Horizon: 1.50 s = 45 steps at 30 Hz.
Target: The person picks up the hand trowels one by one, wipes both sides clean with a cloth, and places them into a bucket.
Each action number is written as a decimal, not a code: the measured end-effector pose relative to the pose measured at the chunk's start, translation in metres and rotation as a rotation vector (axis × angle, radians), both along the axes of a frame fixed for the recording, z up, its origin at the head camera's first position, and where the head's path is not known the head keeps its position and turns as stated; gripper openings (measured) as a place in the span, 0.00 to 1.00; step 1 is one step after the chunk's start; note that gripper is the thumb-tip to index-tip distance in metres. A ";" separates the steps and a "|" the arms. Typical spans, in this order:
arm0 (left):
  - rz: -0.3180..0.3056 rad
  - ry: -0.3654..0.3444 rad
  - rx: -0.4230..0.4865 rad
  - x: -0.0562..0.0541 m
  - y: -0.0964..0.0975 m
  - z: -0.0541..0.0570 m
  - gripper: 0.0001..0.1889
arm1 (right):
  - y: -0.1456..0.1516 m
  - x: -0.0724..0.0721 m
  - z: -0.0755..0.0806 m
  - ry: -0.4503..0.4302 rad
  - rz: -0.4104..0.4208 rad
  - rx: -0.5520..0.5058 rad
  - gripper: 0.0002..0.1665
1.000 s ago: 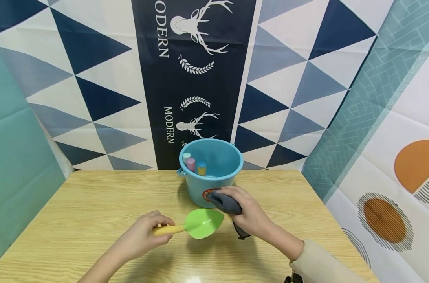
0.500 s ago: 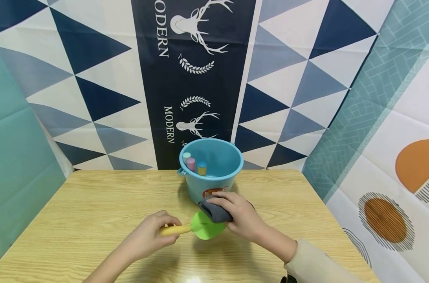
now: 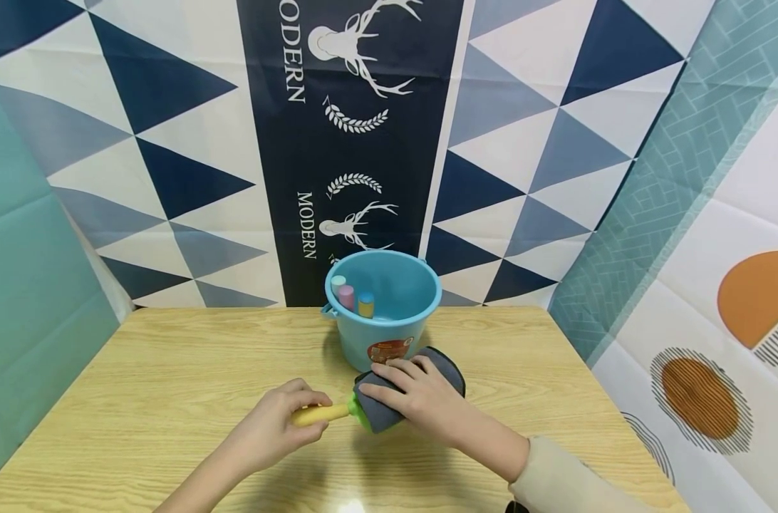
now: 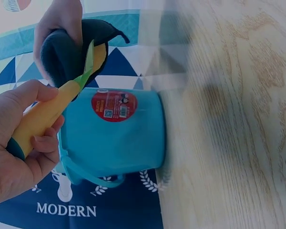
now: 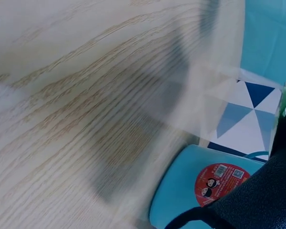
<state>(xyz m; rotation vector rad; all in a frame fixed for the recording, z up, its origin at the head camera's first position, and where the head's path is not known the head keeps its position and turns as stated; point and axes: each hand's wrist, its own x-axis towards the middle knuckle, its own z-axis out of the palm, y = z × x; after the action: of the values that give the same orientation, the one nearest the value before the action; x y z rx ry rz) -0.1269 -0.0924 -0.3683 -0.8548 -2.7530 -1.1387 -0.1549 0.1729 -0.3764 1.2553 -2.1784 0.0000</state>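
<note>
My left hand [image 3: 275, 427] grips the yellow handle [image 3: 321, 414] of a toy shovel, held above the table with its blade pointing right. A dark grey cloth [image 3: 449, 372] with a black edge lies over the green blade [image 3: 360, 413], hiding most of it. My right hand [image 3: 427, 401] holds this cloth around the blade. In the left wrist view, the cloth [image 4: 59, 55] is folded about the blade and shows a yellow underside. Only part of the cloth [image 5: 257, 200] and a sliver of the shovel show in the right wrist view.
Just behind the hands stands a light blue bucket [image 3: 353, 342] with a red label. Several coloured sticks [image 3: 366, 306] lean inside it at the left. The wooden table [image 3: 190, 370] ends at a patterned cloth wall [image 3: 190, 178], with more hangings at both sides.
My right hand has moved left and down with the cloth, which has come to cover the green blade. The left hand has shifted slightly right with the shovel. The bucket has stayed put.
</note>
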 end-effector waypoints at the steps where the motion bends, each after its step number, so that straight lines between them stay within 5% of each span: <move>1: -0.001 -0.001 0.003 0.000 0.000 0.000 0.08 | 0.000 0.000 -0.001 0.008 -0.002 0.012 0.35; 24: 0.025 0.046 0.036 -0.002 -0.006 -0.011 0.11 | 0.023 -0.004 -0.003 0.056 -0.077 0.113 0.32; 37: 0.081 0.021 0.046 -0.003 -0.003 -0.009 0.10 | 0.032 -0.010 -0.003 0.094 -0.009 -0.063 0.20; 45: 0.125 0.020 0.035 -0.004 0.005 -0.008 0.10 | 0.010 -0.001 0.002 0.252 0.105 -0.078 0.19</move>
<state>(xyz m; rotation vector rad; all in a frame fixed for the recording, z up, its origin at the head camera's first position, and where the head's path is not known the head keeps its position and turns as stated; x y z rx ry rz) -0.1307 -0.0878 -0.3762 -0.6764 -2.7178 -1.1466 -0.1564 0.1832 -0.3746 1.2522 -1.8791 -0.0281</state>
